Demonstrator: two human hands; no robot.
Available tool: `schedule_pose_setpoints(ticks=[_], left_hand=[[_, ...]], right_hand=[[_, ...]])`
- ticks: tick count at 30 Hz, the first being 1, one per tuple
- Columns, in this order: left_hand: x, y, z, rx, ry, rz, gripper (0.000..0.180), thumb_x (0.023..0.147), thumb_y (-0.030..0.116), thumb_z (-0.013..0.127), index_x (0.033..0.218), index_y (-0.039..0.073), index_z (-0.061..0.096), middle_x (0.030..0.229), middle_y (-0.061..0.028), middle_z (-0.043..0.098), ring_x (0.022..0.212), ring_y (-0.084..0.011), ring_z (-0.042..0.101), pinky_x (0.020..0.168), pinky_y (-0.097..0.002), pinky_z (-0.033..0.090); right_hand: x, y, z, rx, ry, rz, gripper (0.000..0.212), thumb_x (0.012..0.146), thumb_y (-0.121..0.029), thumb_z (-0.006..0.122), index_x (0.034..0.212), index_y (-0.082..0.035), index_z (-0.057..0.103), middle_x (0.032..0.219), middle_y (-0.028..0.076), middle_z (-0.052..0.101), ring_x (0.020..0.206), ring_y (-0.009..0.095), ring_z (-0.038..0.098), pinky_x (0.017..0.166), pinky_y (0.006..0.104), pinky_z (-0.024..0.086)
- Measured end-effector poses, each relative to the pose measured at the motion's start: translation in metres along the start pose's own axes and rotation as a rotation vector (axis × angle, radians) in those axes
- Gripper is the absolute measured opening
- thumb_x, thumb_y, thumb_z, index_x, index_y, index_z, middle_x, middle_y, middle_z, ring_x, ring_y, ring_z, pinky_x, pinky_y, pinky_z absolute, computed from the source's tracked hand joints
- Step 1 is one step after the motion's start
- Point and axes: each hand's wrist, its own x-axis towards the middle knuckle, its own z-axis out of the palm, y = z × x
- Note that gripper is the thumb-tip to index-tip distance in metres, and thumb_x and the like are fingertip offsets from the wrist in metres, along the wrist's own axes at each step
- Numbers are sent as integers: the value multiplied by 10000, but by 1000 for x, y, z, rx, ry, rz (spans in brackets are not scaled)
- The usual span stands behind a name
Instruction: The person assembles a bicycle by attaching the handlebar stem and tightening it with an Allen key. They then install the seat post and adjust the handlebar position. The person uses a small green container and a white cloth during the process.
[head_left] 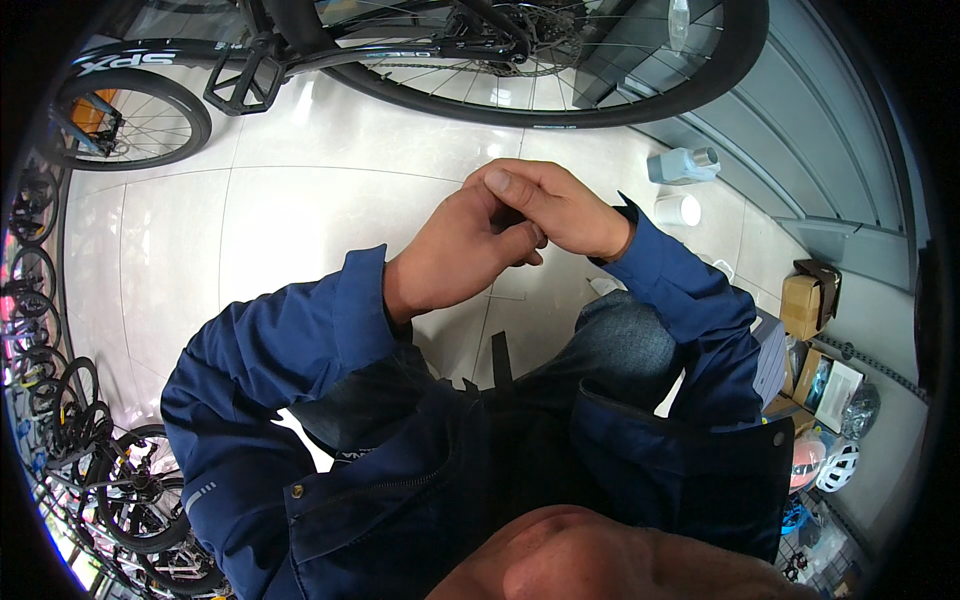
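Observation:
Both hands are joined over the pale tiled floor, in front of my bent knees. My left hand (450, 250) comes in from the left with its fingers curled and its thumb against the right hand. From the other side, my right hand (565, 205) is closed around the left one's fingers, its thumb lying across them. Whether anything lies between the palms is hidden. Beyond the hands stands a black bicycle, its rear tyre (455, 107) and pedal (243, 82) nearest to me. Neither hand touches it.
A light-blue bottle (676, 167) and a white round container (680, 210) stand on the floor by a grey cabinet (800, 150). Cardboard boxes (800, 305) and a white helmet (838, 467) are at the right. Many bicycles (140, 490) line the left side.

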Motion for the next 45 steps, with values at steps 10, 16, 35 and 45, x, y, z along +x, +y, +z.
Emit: schedule_pose_setpoints(ticks=[10, 16, 35, 45], left_hand=[[-1, 0, 0, 21, -1, 24, 409, 1043, 227, 613, 1308, -68, 514, 1127, -174, 689, 1024, -246, 722, 940, -373, 595], [-2, 1, 1, 19, 9, 33, 407, 1040, 214, 608, 1311, -74, 510, 1132, -184, 686, 1020, -250, 721, 939, -375, 593], [-2, 1, 3, -7, 13, 20, 399, 1030, 191, 618, 1300, -84, 511, 1126, -175, 683, 1012, -242, 717, 929, -364, 592], [-2, 2, 2, 10, 7, 26, 372, 1042, 197, 603, 1285, -72, 516, 1122, -183, 687, 1008, -245, 719, 929, -369, 595]], right_hand=[[3, 8, 0, -16, 13, -43, 510, 1137, -466, 411, 1232, -30, 659, 940, 79, 684, 776, 139, 637, 670, 272, 547], [4, 9, 1, -33, 15, -75, 499, 1140, -458, 408, 1197, -34, 665, 932, 69, 680, 784, 132, 631, 684, 270, 539], [2, 6, 1, -16, 18, -45, 473, 1142, -425, 417, 1230, -31, 662, 935, 73, 687, 789, 142, 639, 692, 277, 547], [2, 6, 1, -20, 9, -34, 506, 1141, -461, 394, 1211, -37, 661, 918, 76, 679, 770, 149, 641, 679, 277, 549]])
